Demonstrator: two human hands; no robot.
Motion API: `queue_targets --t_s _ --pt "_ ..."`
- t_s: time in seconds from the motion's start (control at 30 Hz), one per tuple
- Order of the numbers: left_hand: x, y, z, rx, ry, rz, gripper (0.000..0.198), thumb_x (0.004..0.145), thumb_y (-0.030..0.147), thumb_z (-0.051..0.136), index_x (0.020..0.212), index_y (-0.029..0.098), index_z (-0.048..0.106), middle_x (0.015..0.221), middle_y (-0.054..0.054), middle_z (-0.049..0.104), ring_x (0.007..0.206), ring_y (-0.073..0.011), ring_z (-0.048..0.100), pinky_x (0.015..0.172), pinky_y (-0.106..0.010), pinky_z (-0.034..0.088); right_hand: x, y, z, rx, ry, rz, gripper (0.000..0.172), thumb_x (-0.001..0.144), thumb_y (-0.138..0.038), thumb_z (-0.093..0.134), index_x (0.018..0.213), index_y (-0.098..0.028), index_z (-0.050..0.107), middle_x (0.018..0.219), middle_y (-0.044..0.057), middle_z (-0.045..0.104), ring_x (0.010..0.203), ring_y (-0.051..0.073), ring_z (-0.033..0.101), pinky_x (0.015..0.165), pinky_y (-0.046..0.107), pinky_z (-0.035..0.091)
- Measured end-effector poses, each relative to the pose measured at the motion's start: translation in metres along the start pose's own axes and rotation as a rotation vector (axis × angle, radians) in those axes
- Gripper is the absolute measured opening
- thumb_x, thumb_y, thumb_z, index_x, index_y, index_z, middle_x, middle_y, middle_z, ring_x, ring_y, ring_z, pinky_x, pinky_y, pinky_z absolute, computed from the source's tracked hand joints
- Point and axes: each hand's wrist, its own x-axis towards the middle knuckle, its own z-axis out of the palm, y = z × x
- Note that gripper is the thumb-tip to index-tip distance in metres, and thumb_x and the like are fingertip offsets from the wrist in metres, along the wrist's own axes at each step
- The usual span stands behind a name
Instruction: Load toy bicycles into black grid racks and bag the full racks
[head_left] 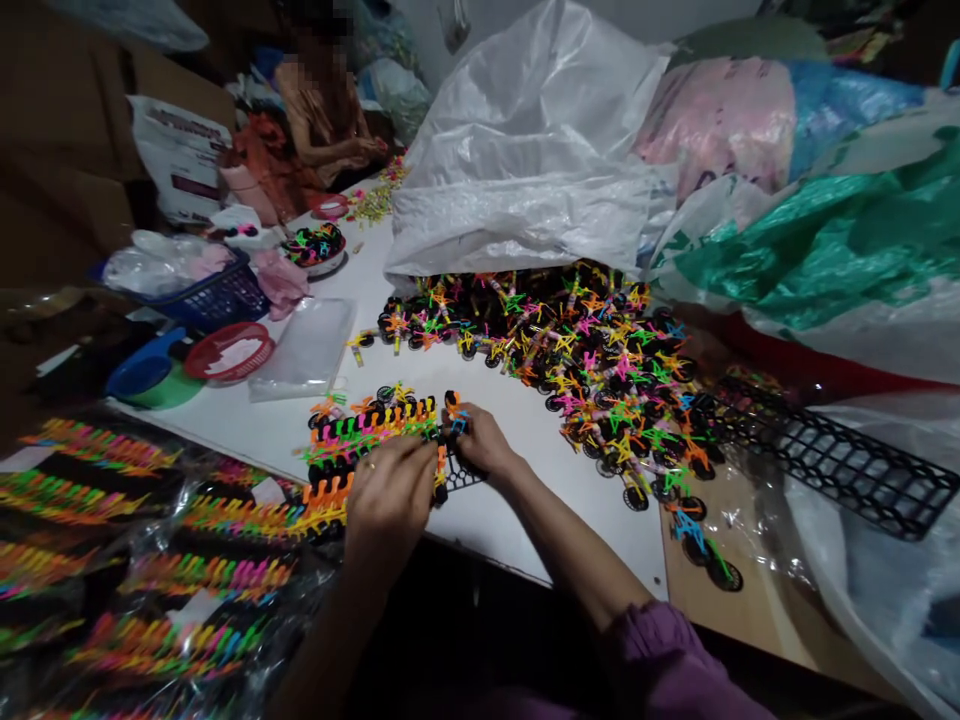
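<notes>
My left hand (390, 490) grips the near side of a black plastic grid rack (461, 472), which is loaded with a row of small multicoloured toy bicycles (371, 430). My right hand (476, 440) sits at the rack's far end, its fingers pinching one orange and blue toy bicycle (454, 412) against the rack. Most of the rack lies hidden under the bicycles and my hands. A large heap of loose toy bicycles (570, 360) spreads across the white table (495, 510) just beyond my hands. An empty black grid rack (832, 460) lies at the right.
A large white sack (525, 150) spills the heap. Clear bags of packed bicycles (135, 540) cover the lower left. A blue basket (217, 295), a red sieve (229, 352) and a plastic sleeve (304, 350) lie at the left. A seated person (322, 120) works at the far end.
</notes>
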Motion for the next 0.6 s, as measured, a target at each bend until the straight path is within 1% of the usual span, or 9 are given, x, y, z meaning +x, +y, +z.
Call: queue_targets --t_s 0.03,0.07,0.1,0.17,0.2,0.23,0.4,0.5,0.6 --pt "0.011 -0.003 0.000 -0.010 -0.006 -0.042 0.021 0.085 0.022 0.050 0.103 0.016 0.060 0.101 -0.008 0.062 0.098 -0.0202 0.056 0.090 -0.036 0.043 0.000 -0.002 -0.001 -0.117 -0.012 -0.048 0.017 0.073 -0.012 0.044 0.087 -0.017 0.052 0.088 0.003 0.055 0.083 0.016 0.051 0.078 0.028 0.040" --pt "0.022 -0.006 0.001 -0.028 -0.063 -0.070 0.022 0.085 0.023 0.051 0.104 0.016 0.059 0.101 -0.008 0.062 0.097 -0.0202 0.056 0.088 -0.036 0.044 0.000 -0.003 -0.002 -0.223 -0.022 -0.090 0.018 0.074 -0.011 0.044 0.089 -0.017 0.052 0.090 0.004 0.055 0.086 0.016 0.051 0.080 0.029 0.040" --pt "0.032 -0.010 0.003 -0.052 -0.158 -0.077 0.024 0.084 0.024 0.052 0.105 0.016 0.059 0.100 -0.007 0.062 0.095 -0.0201 0.056 0.085 -0.035 0.045 -0.001 -0.004 -0.002 -0.297 -0.030 -0.120 0.020 0.075 -0.011 0.043 0.092 -0.017 0.052 0.092 0.005 0.055 0.087 0.017 0.051 0.081 0.029 0.040" --pt "0.047 -0.016 0.010 -0.103 -0.364 -0.040 0.026 0.083 0.024 0.053 0.106 0.015 0.058 0.097 -0.007 0.062 0.092 -0.0200 0.057 0.082 -0.033 0.046 -0.003 -0.004 -0.002 -0.401 -0.042 -0.148 0.024 0.077 -0.010 0.040 0.097 -0.016 0.051 0.094 0.006 0.054 0.087 0.017 0.051 0.081 0.029 0.041" --pt "0.052 -0.017 0.014 -0.121 -0.419 -0.018 0.026 0.082 0.024 0.054 0.106 0.015 0.058 0.096 -0.007 0.062 0.091 -0.0200 0.057 0.082 -0.033 0.046 -0.004 -0.003 -0.001 -0.425 -0.043 -0.151 0.025 0.078 -0.010 0.039 0.099 -0.016 0.050 0.094 0.007 0.054 0.087 0.017 0.051 0.080 0.029 0.042" --pt "0.054 -0.019 0.018 -0.130 -0.430 -0.011 0.025 0.082 0.024 0.054 0.106 0.015 0.059 0.094 -0.006 0.062 0.091 -0.0201 0.056 0.082 -0.033 0.046 -0.005 -0.001 0.000 -0.439 -0.044 -0.155 0.025 0.078 -0.010 0.038 0.101 -0.016 0.049 0.094 0.007 0.054 0.087 0.017 0.052 0.080 0.029 0.042" --pt "0.051 -0.017 0.030 -0.152 -0.360 -0.029 0.019 0.085 0.027 0.053 0.099 0.017 0.062 0.088 -0.004 0.063 0.086 -0.0181 0.057 0.079 -0.030 0.045 -0.004 0.009 0.003 -0.453 -0.043 -0.205 0.030 0.079 -0.010 0.038 0.108 -0.015 0.046 0.100 0.008 0.054 0.090 0.017 0.052 0.083 0.030 0.042" --pt "0.050 -0.014 0.033 -0.125 -0.347 -0.027 0.017 0.086 0.022 0.050 0.093 0.017 0.064 0.083 -0.004 0.063 0.083 -0.0171 0.057 0.078 -0.030 0.045 0.001 0.008 0.003 -0.507 -0.081 -0.194 0.026 0.082 -0.012 0.037 0.106 -0.013 0.047 0.101 0.010 0.055 0.092 0.018 0.052 0.084 0.029 0.042" --pt "0.050 -0.011 0.035 -0.032 -0.314 -0.039 0.018 0.087 0.019 0.047 0.086 0.014 0.064 0.080 -0.006 0.061 0.081 -0.0183 0.055 0.078 -0.032 0.045 0.004 0.003 0.004 -0.583 -0.136 -0.182 0.022 0.083 -0.013 0.037 0.100 -0.014 0.050 0.097 0.010 0.056 0.088 0.017 0.053 0.080 0.028 0.042"
